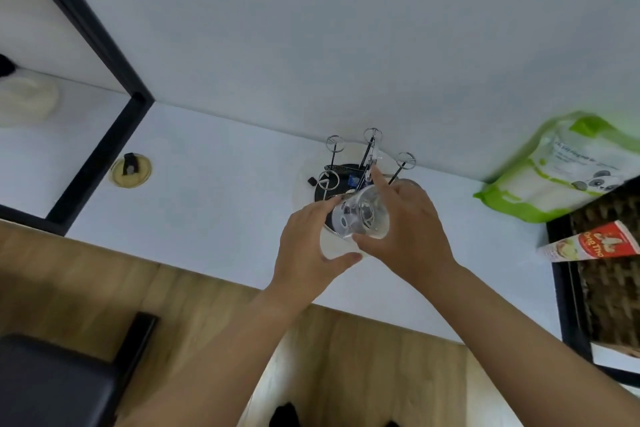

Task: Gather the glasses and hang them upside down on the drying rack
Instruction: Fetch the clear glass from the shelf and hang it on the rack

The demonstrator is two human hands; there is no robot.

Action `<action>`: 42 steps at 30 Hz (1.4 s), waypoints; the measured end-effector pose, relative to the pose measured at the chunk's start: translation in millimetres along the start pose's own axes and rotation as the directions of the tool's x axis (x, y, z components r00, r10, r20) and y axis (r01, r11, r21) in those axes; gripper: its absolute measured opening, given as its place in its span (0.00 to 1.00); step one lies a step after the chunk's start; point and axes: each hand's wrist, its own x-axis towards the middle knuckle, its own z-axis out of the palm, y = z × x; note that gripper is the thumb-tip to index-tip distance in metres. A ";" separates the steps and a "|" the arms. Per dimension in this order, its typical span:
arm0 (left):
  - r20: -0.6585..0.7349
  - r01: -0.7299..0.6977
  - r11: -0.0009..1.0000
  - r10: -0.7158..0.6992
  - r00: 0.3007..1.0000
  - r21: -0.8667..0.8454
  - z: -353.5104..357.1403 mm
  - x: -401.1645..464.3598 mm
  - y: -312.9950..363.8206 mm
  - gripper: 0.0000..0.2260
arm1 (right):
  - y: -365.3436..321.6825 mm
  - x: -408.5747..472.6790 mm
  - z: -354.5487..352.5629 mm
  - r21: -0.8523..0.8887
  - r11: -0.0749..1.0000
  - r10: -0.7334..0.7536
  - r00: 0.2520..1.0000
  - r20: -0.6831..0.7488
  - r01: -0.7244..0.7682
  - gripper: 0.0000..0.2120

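A clear glass (365, 215) is held tilted on its side just above the front of the drying rack (349, 170), a round black base with several wire prongs ending in small rings. My right hand (405, 229) wraps the glass from the right, index finger pointing toward the rack's middle. My left hand (308, 239) cups the glass from the left and below. The rack stands on a white table (214, 211) against the wall. Its prongs that show are bare; the front of the rack is hidden behind my hands.
A green and white refill pouch (561, 170) leans at the right, beside a woven basket (609, 274) holding a red and white tube (588, 246). A small round lid (130, 170) lies to the left, near a black frame (104, 135). A dark chair (59, 378) stands lower left.
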 end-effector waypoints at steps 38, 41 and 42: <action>0.162 -0.353 0.856 0.314 0.936 0.379 -29.2 67.2 -25.1 0.44 | 8.3 10.3 18.0 -0.340 0.935 -0.060 0.989 0.134 0.103 0.53; 0.151 -0.367 0.842 0.334 0.930 0.397 -30.6 69.4 -26.1 0.40 | 13.2 9.4 13.9 -0.348 0.929 -0.081 0.987 0.142 0.126 0.54; 0.145 -0.371 0.840 0.341 0.929 0.396 -30.8 69.3 -26.2 0.38 | 15.8 8.9 12.2 -0.349 0.927 -0.091 0.986 0.141 0.135 0.55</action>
